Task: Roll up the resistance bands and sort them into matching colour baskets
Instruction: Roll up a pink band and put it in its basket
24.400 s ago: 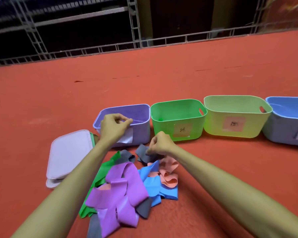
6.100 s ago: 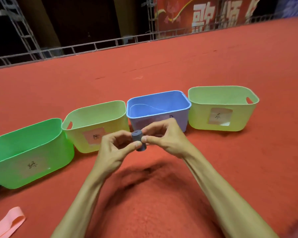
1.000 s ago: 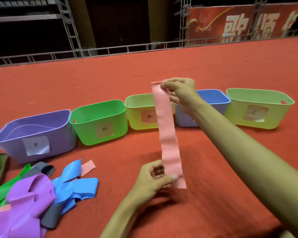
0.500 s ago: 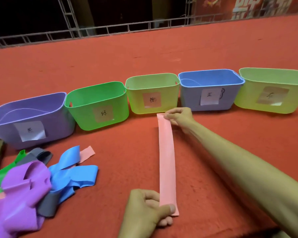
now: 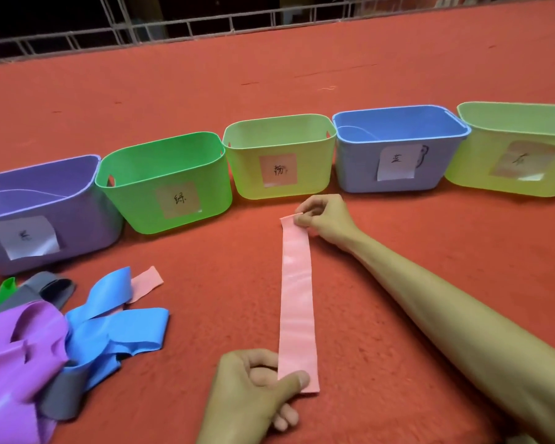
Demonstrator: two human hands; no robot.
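A pink resistance band [image 5: 297,299] lies flat and stretched lengthwise on the red carpet. My right hand [image 5: 324,219] pinches its far end, just in front of the baskets. My left hand [image 5: 253,389] pinches its near end between thumb and fingers. Five labelled baskets stand in a row behind: purple [image 5: 87,219], green [image 5: 135,206], yellow-green [image 5: 247,174], blue [image 5: 353,168] and a second yellow-green [image 5: 462,177]. A pile of loose bands sits at the lower left: purple [image 5: 16,357], blue [image 5: 119,328], grey [image 5: 45,286], green [image 5: 4,290] and another pink [image 5: 146,280].
A metal truss railing [image 5: 205,24] runs along the far edge of the red carpet [image 5: 205,91]. Open carpet stretches behind the baskets and to the right of my right arm.
The pink band, held up in the air a second ago, has been lowered and laid flat on the carpet. Both hands keep hold of its ends.
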